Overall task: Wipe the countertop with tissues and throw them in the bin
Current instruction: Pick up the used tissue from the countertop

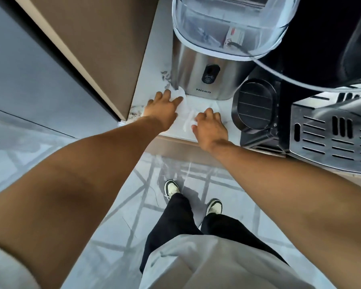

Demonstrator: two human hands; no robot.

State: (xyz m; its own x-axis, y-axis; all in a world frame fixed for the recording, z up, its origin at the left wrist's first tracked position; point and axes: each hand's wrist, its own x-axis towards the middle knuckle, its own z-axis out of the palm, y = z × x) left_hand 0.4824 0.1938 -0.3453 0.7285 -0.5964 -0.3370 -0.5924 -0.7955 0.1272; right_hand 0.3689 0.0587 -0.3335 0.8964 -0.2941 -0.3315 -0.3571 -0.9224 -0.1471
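A white tissue point(184, 110) lies spread on the white marble countertop point(154, 65), just in front of the steel appliance. My left hand point(162, 107) rests flat on the tissue's left part, fingers spread, pressing it down. My right hand point(209, 127) sits at the tissue's near right corner with its fingers curled onto a bunched fold of it. No bin shows in the head view.
A steel appliance marked Hican point(204, 78) with a clear tank stands behind the tissue. A black coffee machine point(283, 122) with a slotted metal tray fills the right. A brown cabinet panel point(88, 49) borders the counter's left. Below are grey floor tiles and my shoes.
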